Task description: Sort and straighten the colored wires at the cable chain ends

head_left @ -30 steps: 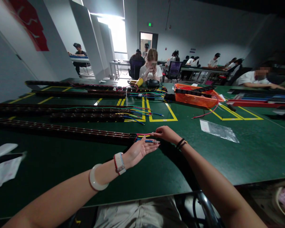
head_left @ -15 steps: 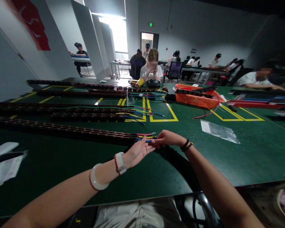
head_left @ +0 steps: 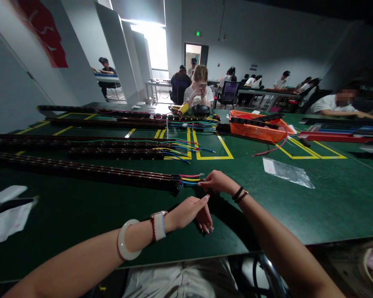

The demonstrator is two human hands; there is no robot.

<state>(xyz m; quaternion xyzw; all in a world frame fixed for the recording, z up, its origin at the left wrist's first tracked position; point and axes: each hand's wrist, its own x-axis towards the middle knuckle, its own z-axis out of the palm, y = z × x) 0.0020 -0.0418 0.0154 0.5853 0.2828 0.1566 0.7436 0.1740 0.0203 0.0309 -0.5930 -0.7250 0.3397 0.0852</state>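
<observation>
A long dark strip (head_left: 81,170) lies across the green table (head_left: 329,198), with pink, yellow and blue wires (head_left: 191,179) sticking out of its right end. My right hand (head_left: 218,182) rests at those wire tips, fingers pinched together on them. My left hand (head_left: 191,213) hovers nearer me, below the strip's end, palm down with fingers loosely apart and drooping, holding nothing. A white bangle and a watch sit on my left wrist.
More dark strips with coloured wires (head_left: 90,145) lie further back. A clear plastic bag (head_left: 287,171) is to the right, an orange tray (head_left: 256,126) behind it. White papers (head_left: 6,215) lie at the left edge. Other people sit at tables beyond.
My left hand has drawn back from the wire ends toward me and turned palm down. My right hand stays at the wire tips.
</observation>
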